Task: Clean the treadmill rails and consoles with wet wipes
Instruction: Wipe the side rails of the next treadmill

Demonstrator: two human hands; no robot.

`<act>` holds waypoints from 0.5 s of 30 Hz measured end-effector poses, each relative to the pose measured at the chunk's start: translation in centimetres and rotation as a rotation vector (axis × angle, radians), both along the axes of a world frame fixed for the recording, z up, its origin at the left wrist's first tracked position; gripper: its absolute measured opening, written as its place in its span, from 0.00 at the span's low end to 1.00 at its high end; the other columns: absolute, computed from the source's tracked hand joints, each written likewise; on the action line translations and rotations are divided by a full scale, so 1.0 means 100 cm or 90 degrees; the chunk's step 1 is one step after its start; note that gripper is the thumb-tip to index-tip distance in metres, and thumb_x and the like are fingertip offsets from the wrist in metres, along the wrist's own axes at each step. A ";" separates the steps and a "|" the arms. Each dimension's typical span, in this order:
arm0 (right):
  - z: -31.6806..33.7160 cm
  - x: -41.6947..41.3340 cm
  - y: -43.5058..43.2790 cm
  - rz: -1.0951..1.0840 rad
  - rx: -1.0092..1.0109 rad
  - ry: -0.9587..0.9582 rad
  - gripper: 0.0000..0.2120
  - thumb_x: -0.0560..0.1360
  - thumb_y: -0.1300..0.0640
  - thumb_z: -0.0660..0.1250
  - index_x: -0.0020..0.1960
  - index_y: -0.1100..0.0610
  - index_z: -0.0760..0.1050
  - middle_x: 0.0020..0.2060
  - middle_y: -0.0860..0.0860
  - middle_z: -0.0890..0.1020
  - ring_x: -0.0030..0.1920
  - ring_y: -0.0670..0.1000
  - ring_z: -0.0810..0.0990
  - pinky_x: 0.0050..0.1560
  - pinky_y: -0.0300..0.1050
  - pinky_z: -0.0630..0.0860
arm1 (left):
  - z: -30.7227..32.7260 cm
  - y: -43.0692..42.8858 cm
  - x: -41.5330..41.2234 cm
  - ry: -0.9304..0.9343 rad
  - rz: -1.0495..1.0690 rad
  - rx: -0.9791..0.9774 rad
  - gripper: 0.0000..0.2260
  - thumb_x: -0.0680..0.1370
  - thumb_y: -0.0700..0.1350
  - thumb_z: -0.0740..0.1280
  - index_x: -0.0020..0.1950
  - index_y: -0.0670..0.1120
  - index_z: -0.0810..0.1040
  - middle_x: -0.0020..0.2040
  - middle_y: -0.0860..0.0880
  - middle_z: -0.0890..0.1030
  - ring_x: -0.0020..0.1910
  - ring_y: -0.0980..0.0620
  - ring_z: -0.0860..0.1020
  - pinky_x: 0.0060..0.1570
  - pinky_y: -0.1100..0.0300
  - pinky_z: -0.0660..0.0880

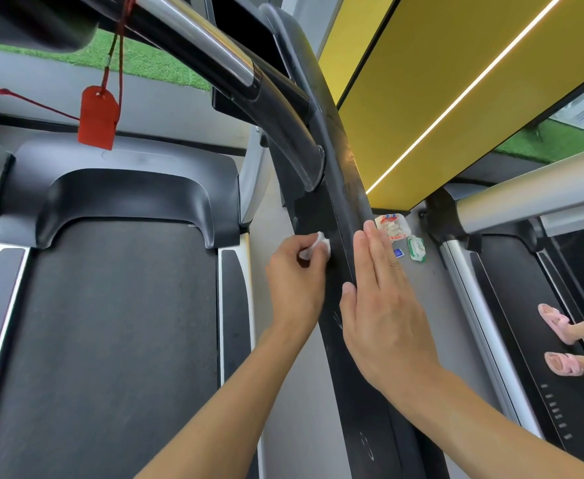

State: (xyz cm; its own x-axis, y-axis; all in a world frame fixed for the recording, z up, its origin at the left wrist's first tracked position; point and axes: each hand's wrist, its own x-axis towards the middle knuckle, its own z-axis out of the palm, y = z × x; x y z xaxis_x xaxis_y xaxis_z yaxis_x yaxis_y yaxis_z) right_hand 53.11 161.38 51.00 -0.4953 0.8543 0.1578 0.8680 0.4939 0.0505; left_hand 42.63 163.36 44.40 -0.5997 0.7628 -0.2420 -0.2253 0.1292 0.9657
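While left hand (295, 281) pinches a crumpled wipe (319, 244), right hand (380, 316) lies flat along rail (347, 181).

The wipe (315, 244) is mostly hidden inside the left hand (295, 281).

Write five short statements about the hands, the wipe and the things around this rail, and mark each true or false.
1. The left hand pinches a white wipe against the black rail. True.
2. The right hand grips a second wipe. False: it lies flat against the rail, fingers straight, holding nothing.
3. A red tag hangs from a cord. True.
4. The packets lie on top of the rail. False: they lie on the grey floor beside it.
5. Pink slippers stand on the neighbouring treadmill. True.
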 end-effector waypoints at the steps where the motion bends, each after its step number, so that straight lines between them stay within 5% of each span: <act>1: 0.000 0.000 0.000 0.002 -0.002 0.004 0.28 0.80 0.60 0.56 0.78 0.63 0.54 0.78 0.58 0.57 0.78 0.55 0.54 0.74 0.54 0.62 | 0.003 0.000 0.001 0.001 -0.002 0.016 0.04 0.80 0.45 0.69 0.49 0.47 0.83 0.43 0.52 0.84 0.42 0.58 0.80 0.42 0.71 0.74; 11: 0.001 0.000 -0.001 0.004 -0.009 0.008 0.29 0.79 0.59 0.58 0.78 0.63 0.54 0.78 0.58 0.56 0.78 0.55 0.54 0.74 0.54 0.63 | 0.013 -0.007 0.002 -0.024 -0.003 0.095 0.03 0.79 0.42 0.71 0.49 0.50 0.83 0.44 0.52 0.84 0.46 0.55 0.83 0.48 0.61 0.79; 15: 0.000 0.000 0.000 0.008 -0.008 0.007 0.30 0.79 0.60 0.59 0.78 0.64 0.54 0.78 0.58 0.57 0.78 0.56 0.54 0.74 0.55 0.63 | 0.010 -0.009 0.005 -0.026 0.000 0.095 0.04 0.79 0.42 0.71 0.47 0.51 0.83 0.44 0.53 0.84 0.44 0.57 0.82 0.45 0.65 0.77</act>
State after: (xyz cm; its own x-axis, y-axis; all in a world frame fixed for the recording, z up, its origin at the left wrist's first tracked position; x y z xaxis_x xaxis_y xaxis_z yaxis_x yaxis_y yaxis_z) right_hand 53.14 161.39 51.01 -0.5037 0.8503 0.1523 0.8626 0.5048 0.0346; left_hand 43.15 162.44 45.37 -0.5918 0.7918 -0.1508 -0.2655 -0.0148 0.9640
